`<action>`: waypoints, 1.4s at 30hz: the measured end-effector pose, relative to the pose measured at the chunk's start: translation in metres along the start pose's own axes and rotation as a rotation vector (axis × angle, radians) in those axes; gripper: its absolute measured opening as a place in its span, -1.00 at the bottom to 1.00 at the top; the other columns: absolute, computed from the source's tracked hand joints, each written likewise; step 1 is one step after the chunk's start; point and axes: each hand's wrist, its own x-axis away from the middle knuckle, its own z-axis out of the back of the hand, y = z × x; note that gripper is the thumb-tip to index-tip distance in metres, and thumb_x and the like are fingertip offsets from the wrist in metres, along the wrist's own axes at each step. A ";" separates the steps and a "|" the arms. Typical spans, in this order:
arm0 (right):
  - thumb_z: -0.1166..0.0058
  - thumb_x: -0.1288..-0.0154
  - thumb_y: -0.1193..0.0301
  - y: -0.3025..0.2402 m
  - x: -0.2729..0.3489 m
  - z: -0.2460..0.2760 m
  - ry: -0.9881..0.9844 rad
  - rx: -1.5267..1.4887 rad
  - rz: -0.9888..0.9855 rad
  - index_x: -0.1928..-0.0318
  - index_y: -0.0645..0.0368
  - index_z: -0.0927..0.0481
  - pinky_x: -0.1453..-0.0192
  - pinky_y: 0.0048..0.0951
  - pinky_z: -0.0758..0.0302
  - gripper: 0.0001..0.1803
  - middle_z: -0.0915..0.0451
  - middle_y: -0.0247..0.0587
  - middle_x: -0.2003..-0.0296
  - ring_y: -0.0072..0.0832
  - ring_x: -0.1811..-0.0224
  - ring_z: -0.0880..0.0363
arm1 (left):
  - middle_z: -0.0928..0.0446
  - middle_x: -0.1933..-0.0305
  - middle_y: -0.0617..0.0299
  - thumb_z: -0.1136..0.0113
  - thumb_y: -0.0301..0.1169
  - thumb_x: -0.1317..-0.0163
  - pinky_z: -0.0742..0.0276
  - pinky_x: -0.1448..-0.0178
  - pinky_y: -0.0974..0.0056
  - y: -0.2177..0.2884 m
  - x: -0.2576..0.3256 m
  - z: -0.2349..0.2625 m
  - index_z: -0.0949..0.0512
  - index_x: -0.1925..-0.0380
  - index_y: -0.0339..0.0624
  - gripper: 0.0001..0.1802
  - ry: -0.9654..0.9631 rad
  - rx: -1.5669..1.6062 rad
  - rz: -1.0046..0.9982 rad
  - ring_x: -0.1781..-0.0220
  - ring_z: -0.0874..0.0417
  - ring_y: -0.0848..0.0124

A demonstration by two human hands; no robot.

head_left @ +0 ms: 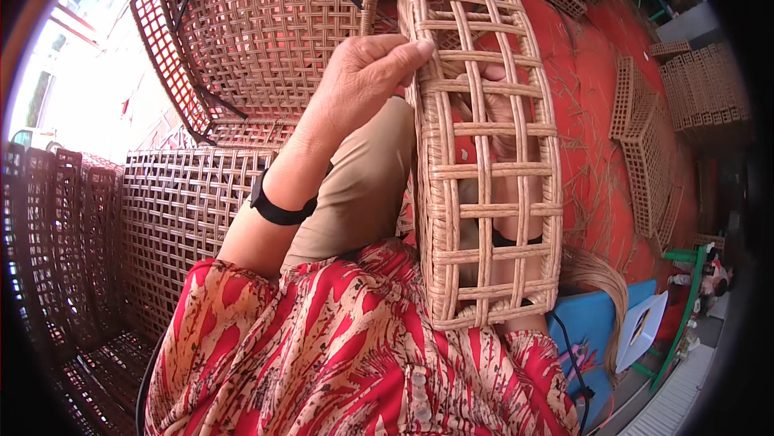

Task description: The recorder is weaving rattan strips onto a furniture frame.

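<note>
A light brown woven basket [446, 218] of rattan-like strands stands tilted on its side in front of me, with an open lattice wall facing up. At its left edge, my left hand [363, 81] is closed, thumb and forefinger pinching the woven rim. Behind the lattice is my right hand [501, 109], seen only in part through the gaps. Its fingers look curled, and the strands hide what they may hold. My right forearm runs up behind the same wall.
A large woven basket [266, 41] with black straps lies beyond my left arm. More woven panels [185, 226] stand at the left. Stacked baskets [705, 89] are at the far right, on a red floor [592, 162] littered with strand scraps. A strand bundle [601, 275] hangs by a blue seat [592, 311].
</note>
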 end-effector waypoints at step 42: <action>0.04 -0.42 0.12 0.032 -0.046 0.005 0.067 -0.136 0.157 -0.08 0.26 -0.52 0.08 -0.38 -0.65 -0.53 -0.62 -0.10 0.12 -0.34 0.08 -0.62 | -0.55 0.15 0.08 -0.06 -0.23 -0.37 -0.43 -0.07 0.27 0.012 0.032 0.017 -0.51 0.06 -0.34 -0.64 0.207 -0.567 -0.270 0.06 -0.54 0.33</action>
